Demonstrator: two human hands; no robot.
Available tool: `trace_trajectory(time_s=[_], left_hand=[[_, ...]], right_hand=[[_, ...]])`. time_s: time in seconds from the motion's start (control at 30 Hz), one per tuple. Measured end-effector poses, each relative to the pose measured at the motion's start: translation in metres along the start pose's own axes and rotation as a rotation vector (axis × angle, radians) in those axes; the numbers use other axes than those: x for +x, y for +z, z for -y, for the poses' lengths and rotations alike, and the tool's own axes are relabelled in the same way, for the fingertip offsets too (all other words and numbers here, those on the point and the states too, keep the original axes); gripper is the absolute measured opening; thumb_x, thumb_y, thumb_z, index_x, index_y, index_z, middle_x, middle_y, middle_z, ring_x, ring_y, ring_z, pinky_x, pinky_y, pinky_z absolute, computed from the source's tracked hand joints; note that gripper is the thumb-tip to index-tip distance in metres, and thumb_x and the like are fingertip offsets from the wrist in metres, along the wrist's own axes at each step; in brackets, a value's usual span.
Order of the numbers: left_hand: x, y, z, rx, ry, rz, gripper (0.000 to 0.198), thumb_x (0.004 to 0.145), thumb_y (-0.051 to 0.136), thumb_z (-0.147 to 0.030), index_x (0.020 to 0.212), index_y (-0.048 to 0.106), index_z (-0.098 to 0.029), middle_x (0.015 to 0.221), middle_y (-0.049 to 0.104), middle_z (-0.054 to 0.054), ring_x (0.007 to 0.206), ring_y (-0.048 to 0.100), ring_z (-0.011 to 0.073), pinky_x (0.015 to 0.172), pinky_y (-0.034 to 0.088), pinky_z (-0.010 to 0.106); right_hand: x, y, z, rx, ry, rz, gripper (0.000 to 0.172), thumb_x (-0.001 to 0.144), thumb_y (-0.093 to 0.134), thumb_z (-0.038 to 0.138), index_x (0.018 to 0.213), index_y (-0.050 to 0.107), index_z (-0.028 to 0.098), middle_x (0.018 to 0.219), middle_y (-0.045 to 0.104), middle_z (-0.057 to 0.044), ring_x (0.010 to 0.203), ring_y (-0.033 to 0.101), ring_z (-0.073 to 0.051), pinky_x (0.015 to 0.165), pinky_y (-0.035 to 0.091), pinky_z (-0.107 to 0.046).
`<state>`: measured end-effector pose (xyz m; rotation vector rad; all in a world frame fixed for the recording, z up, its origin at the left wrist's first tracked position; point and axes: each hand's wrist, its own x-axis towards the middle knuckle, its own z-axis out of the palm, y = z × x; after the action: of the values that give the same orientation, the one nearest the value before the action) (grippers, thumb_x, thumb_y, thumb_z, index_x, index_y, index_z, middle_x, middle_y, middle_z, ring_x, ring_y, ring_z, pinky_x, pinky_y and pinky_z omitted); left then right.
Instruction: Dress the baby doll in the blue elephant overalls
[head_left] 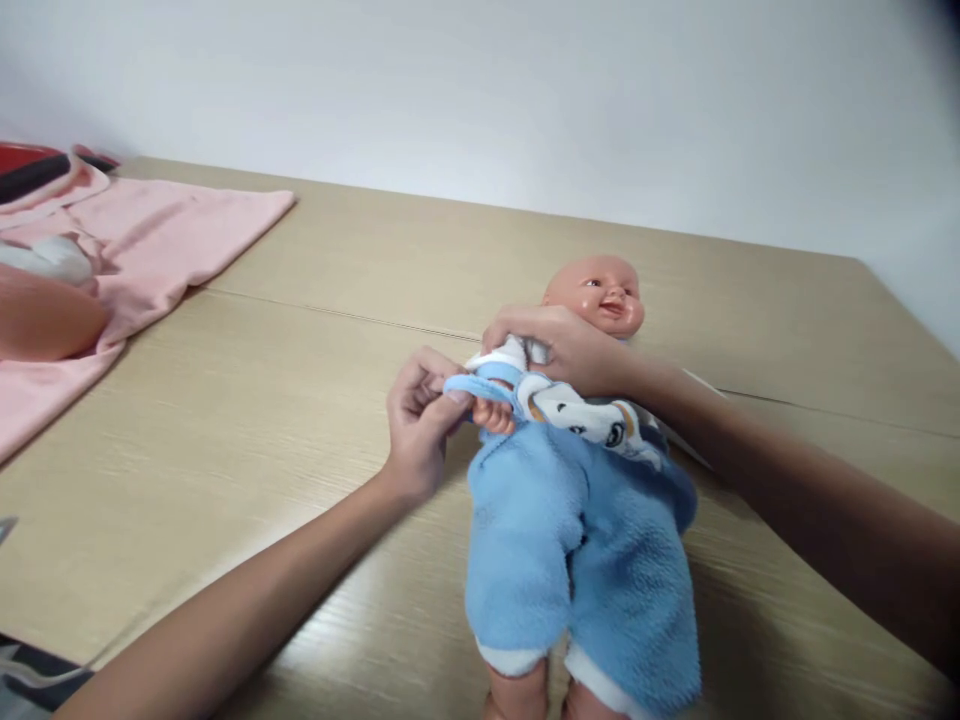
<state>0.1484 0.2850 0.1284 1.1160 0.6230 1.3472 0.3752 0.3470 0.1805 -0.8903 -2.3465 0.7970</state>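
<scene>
I judge I'm settling the sleeve (498, 370) of the blue-clad doll (536, 530), head toward the bench's (247, 420) far edge: my left grip (422, 425) pinches the cuff (477, 385), my right grip's (566, 347) hold I can't tell, and next needs a gentle tug.

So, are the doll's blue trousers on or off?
On: the blue trousers wrap the doll, whose bare legs emerge below the white cuffs.

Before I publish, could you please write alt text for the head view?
A smiling plastic baby doll in fuzzy blue clothing lies on a pale wooden table. A person's left-hand grip pinches a blue fabric cuff; the right-hand grip holds bunched white cloth.
</scene>
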Motion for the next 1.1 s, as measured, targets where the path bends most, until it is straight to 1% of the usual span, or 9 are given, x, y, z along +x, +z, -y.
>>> trace_trajectory(time_s=[0.1,0.17,0.27,0.37,0.43,0.57,0.73,0.9,1.1], left_hand=[[0.024,-0.004,-0.004,0.074,-0.183,-0.003,0.026,0.09,0.079,-0.032,0.079,0.056,-0.025,0.059,0.04,-0.008,0.056,0.034,0.0123,0.055,0.031,0.029],[0.037,-0.007,-0.001,0.137,-0.266,0.008,0.021,0.09,0.077,-0.029,0.078,0.061,-0.023,0.067,0.048,-0.004,0.063,0.042,0.0135,0.06,0.037,0.029],[0.047,-0.007,0.001,0.144,-0.32,0.008,0.015,0.09,0.077,-0.029,0.082,0.066,-0.022,0.085,0.06,0.001,0.079,0.054,0.0158,0.069,0.046,0.028],[0.047,-0.004,-0.003,0.097,-0.413,0.004,0.015,0.087,0.079,-0.03,0.088,0.066,-0.021,0.091,0.062,0.0,0.084,0.059,0.0157,0.069,0.049,0.026],[0.047,-0.004,-0.006,0.076,-0.458,0.025,0.02,0.089,0.082,-0.033,0.092,0.065,-0.022,0.092,0.066,-0.001,0.083,0.062,0.015,0.069,0.05,0.024],[0.054,-0.011,-0.001,0.033,-0.546,0.089,0.036,0.088,0.091,-0.04,0.097,0.06,-0.023,0.083,0.067,-0.004,0.073,0.061,0.0128,0.064,0.046,0.022],[0.073,-0.018,0.014,0.052,-0.632,0.188,0.033,0.088,0.092,-0.039,0.099,0.067,-0.021,0.087,0.07,-0.001,0.072,0.063,0.0136,0.064,0.047,0.024],[0.09,-0.015,0.023,0.068,-0.689,0.297,0.023,0.089,0.087,-0.035,0.097,0.073,-0.018,0.088,0.074,0.004,0.074,0.066,0.0171,0.068,0.051,0.029],[0.096,-0.008,0.02,0.106,-0.678,0.368,0.019,0.088,0.083,-0.03,0.099,0.073,-0.019,0.09,0.072,0.002,0.08,0.066,0.0179,0.072,0.052,0.029]], right_hand=[[0.002,0.0,-0.002,0.054,-0.036,0.067,0.015,0.092,0.07,0.027,0.105,0.077,0.024,0.103,0.08,-0.004,0.094,0.071,-0.023,0.088,0.054,-0.035],[0.004,-0.003,-0.001,0.139,0.0,0.092,0.017,0.092,0.073,0.031,0.106,0.079,0.023,0.107,0.081,-0.004,0.101,0.071,-0.023,0.096,0.055,-0.037],[0.005,-0.013,0.006,0.343,0.179,0.148,0.023,0.091,0.074,0.038,0.107,0.083,0.023,0.118,0.082,-0.005,0.116,0.071,-0.025,0.108,0.053,-0.038],[0.004,-0.024,0.024,0.47,0.349,0.199,0.038,0.103,0.056,0.052,0.1,0.081,0.023,0.113,0.083,-0.007,0.109,0.074,-0.026,0.098,0.058,-0.038],[0.004,-0.026,0.039,0.322,0.502,0.161,0.041,0.107,0.053,0.053,0.095,0.077,0.022,0.104,0.083,-0.008,0.097,0.075,-0.026,0.086,0.057,-0.035],[0.01,-0.012,0.064,-0.282,0.761,-0.017,0.032,0.11,0.058,0.04,0.088,0.069,0.02,0.098,0.081,-0.011,0.093,0.072,-0.025,0.078,0.045,-0.034],[0.015,0.001,0.058,-0.238,0.776,-0.038,0.031,0.11,0.046,0.025,0.093,0.071,0.019,0.093,0.081,-0.008,0.08,0.07,-0.02,0.07,0.043,-0.032],[0.012,-0.003,0.045,-0.335,0.794,-0.012,0.032,0.111,0.049,0.034,0.098,0.073,0.016,0.092,0.082,-0.009,0.079,0.071,-0.02,0.067,0.044,-0.032],[0.005,-0.003,0.052,-0.587,0.744,-0.008,0.031,0.11,0.055,0.035,0.113,0.078,0.014,0.108,0.084,-0.02,0.095,0.074,-0.031,0.067,0.034,-0.038]])
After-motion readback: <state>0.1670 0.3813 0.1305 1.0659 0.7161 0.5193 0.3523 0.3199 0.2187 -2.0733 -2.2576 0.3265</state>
